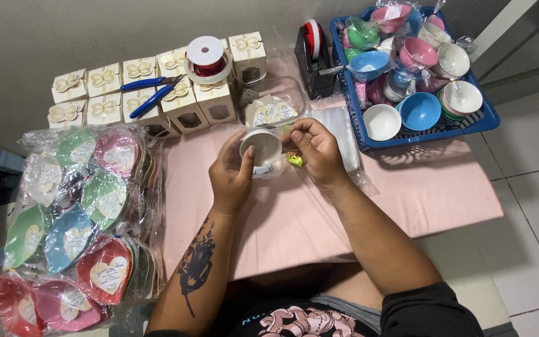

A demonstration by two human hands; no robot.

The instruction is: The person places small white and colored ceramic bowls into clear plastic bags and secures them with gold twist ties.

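We judge the wrapping well under way: our left hand [232, 171] grips a small white bowl [261, 146] at bench [444, 193] centre, our right hand [316, 150] pinches its wrapping, wrapped dishes [73, 224] piled at eight o'clock, basket bowls [416, 68] at one o'clock remaining.

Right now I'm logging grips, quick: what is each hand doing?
Left hand: closed around a small round white ceramic bowl.
Right hand: fingers pinched at the bowl's rim; what they hold cannot be told.

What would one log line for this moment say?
left hand: holds small white bowl | right hand: at bowl's rim, by yellow piece | surface: pink table
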